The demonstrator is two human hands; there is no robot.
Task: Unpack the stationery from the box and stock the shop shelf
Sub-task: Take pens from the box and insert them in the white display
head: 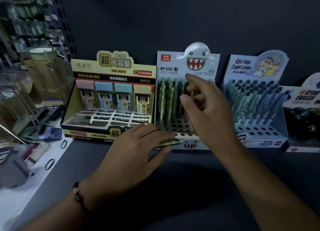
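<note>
Green mechanical pencil (170, 142): slim, glossy barrel, pale green with a lighter tip end, lying near-horizontal. It sits low in front of the monster pencil display (187, 99), just above the dark shelf (173, 187). Motion blur softens its outline.

Left hand (138, 154): fingers curled over the pencil from above, thumb under it; the barrel pokes out to the right past the fingertips. Beaded bracelet (77, 191) on that wrist, dark red and pale beads.

Right hand (206, 109): raised in front of the monster display, fingers loosely spread and relaxed, gripping nothing that can be seen. Index finger points up toward the printed card back; thumb sticks out to the left. It hides the middle of the pencil rows.

Monster display: white-blue printed card, toothy ghost face cut out on top, perforated white tray with round holes, front rows unfilled. Upright green pencils (167, 100) stand in the back left holes.

To its left, touching, a yellow lead-refill display (110, 95): card box, white grid insert, four clear cases with pastel caps in the back row.

To the right, a blue cartoon pen display (256, 102) with slanted rows of blue-green pens, then a dark eraser display (306, 119) at the frame edge.

Shelf surface matte, dark grey; back panel the same.
</note>
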